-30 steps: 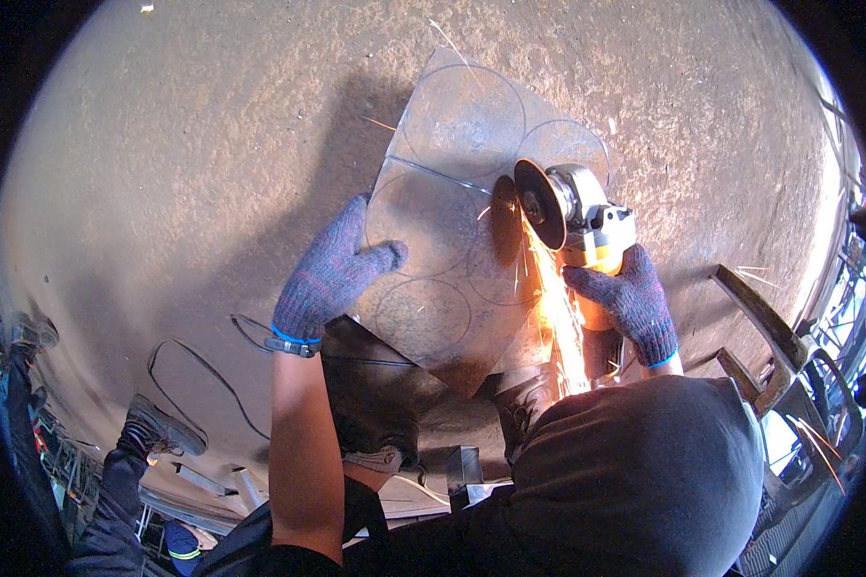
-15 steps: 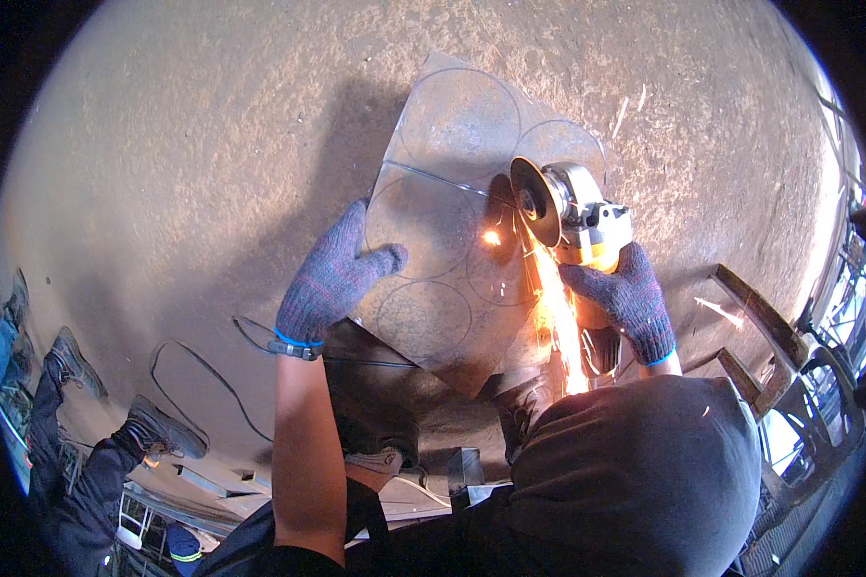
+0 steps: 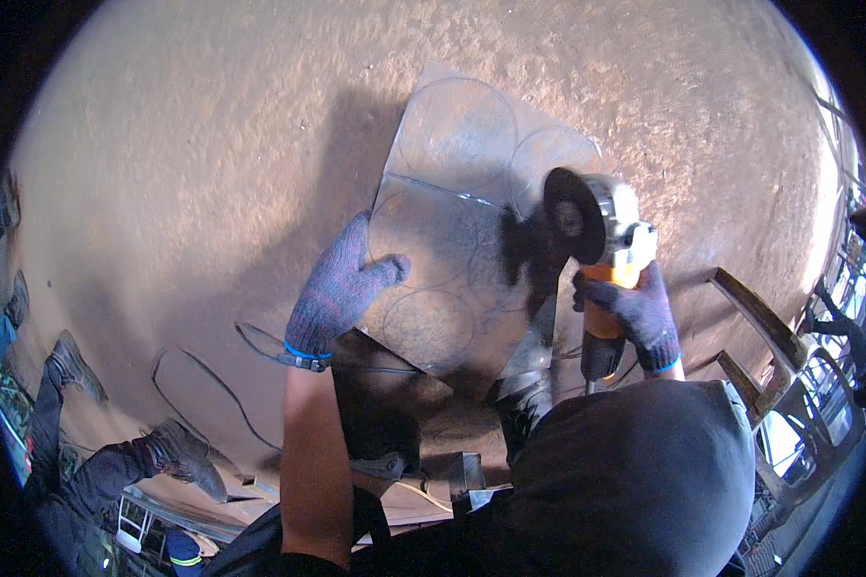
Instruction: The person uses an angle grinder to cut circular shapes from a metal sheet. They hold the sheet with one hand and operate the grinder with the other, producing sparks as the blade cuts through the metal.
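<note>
A flat metal sheet (image 3: 423,226), marked with several drawn circles, lies tilted on the rusty surface. A thin bright cut line runs across it from the left edge. My left hand (image 3: 337,288), in a dark knit glove, grips the sheet's left edge with the thumb on top; the fingers under the edge are hidden. My right hand (image 3: 648,313), gloved alike, is wrapped round the orange and black body of an angle grinder (image 3: 621,216). The grinder's dark disc stands on edge beside the right part of the sheet, its shadow falling on the metal. No sparks show.
A rusty metal surface (image 3: 192,173) spreads all round. A black cable (image 3: 202,361) loops at left, near another person's shoe (image 3: 181,454). Heavy metal brackets (image 3: 760,313) stand at right. A large dark cloth-covered form (image 3: 635,471) fills the lower right.
The grinder has moved to the right, off the sheet, and the stream of sparks has stopped. My left hand keeps its grip, shifted slightly in the picture. The other person's foot has moved a little.
</note>
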Tool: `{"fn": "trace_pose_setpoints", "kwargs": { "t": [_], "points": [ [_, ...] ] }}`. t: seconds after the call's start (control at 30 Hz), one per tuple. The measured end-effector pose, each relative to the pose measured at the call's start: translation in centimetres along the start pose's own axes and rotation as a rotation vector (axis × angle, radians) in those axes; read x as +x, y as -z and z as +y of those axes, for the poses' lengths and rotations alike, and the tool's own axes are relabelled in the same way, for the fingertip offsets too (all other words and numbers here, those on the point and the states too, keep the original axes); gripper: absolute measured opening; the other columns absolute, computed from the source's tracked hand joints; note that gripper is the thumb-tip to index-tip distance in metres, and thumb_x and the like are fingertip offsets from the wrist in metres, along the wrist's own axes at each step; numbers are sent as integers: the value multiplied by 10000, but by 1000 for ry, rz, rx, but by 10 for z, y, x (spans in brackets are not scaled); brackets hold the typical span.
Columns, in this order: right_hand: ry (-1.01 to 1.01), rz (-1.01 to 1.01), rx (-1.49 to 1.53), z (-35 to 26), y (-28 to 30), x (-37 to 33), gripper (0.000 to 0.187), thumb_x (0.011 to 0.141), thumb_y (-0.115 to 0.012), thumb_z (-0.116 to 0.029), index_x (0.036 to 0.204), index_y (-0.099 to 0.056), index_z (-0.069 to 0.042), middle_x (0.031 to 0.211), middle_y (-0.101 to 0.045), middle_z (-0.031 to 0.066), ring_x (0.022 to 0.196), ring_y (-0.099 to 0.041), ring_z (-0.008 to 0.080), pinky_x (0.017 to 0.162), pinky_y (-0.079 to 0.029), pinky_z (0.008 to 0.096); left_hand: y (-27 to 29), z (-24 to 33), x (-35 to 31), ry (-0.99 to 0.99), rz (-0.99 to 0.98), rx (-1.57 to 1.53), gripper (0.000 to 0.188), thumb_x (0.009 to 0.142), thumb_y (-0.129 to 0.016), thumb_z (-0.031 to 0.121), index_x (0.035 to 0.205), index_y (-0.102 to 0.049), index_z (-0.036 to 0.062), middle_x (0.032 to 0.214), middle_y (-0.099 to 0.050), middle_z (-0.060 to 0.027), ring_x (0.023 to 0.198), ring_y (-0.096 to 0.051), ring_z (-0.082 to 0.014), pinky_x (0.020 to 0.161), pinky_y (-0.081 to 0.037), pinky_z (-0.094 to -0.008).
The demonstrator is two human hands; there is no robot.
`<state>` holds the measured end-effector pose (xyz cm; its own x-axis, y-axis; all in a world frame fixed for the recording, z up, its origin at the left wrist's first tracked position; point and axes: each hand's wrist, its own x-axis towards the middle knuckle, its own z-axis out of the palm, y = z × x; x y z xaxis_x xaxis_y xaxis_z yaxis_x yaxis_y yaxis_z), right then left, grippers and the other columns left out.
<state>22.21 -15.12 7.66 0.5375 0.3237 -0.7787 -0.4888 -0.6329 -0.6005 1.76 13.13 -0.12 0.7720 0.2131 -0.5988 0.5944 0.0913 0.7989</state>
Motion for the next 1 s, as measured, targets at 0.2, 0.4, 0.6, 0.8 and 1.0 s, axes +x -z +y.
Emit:
{"fn": "trace_pose_setpoints", "kwargs": {
  "t": [0.2, 0.4, 0.6, 0.8, 1.0],
  "points": [
    [-11, 42, 227, 19, 27, -3, 466, 795, -765, 14, 1217, -567, 15, 1000, -708, 158, 812, -723, 258, 713, -620, 388, -30, -23, -20, 46, 153, -203, 625, 897, -704, 161, 1403, -416, -67, 1245, -595, -192, 1167, -555, -239, 1036, -425, -376],
    [-43, 38, 142, 22, 30, 0, 476, 787, -785, 6, 1211, -567, 5, 999, -710, 145, 823, -722, 250, 708, -620, 384, -55, -32, -38, 139, 236, -280, 682, 909, -698, 190, 1438, -360, -75, 1264, -583, -159, 1176, -534, -210, 1049, -407, -366],
    [-49, -7, 125, 24, 27, 1, 454, 779, -798, 2, 1180, -584, 1, 974, -711, 126, 808, -718, 222, 689, -610, 354, -28, -31, -39, 273, 145, -149, 484, 967, -608, 268, 1358, -506, 1, 1207, -621, -139, 1143, -562, -201, 1030, -424, -358],
    [-71, -15, 92, 22, 28, 0, 441, 773, -802, -2, 1160, -592, 9, 954, -709, 120, 782, -714, 218, 681, -607, 346, 23, -19, 25, -16, 245, -693, 613, 1013, -490, 496, 1377, -512, 3, 1325, -591, -192, 1228, -567, -246, 1048, -454, -399],
    [-36, 6, 125, 20, 30, -6, 450, 760, -807, 4, 1157, -593, 19, 956, -709, 122, 784, -715, 223, 700, -610, 354, 18, 18, 84, -129, 378, -638, 442, 1044, -467, 391, 1280, -618, 49, 1190, -651, -114, 1131, -577, -161, 1000, -449, -328]
  ]
}}
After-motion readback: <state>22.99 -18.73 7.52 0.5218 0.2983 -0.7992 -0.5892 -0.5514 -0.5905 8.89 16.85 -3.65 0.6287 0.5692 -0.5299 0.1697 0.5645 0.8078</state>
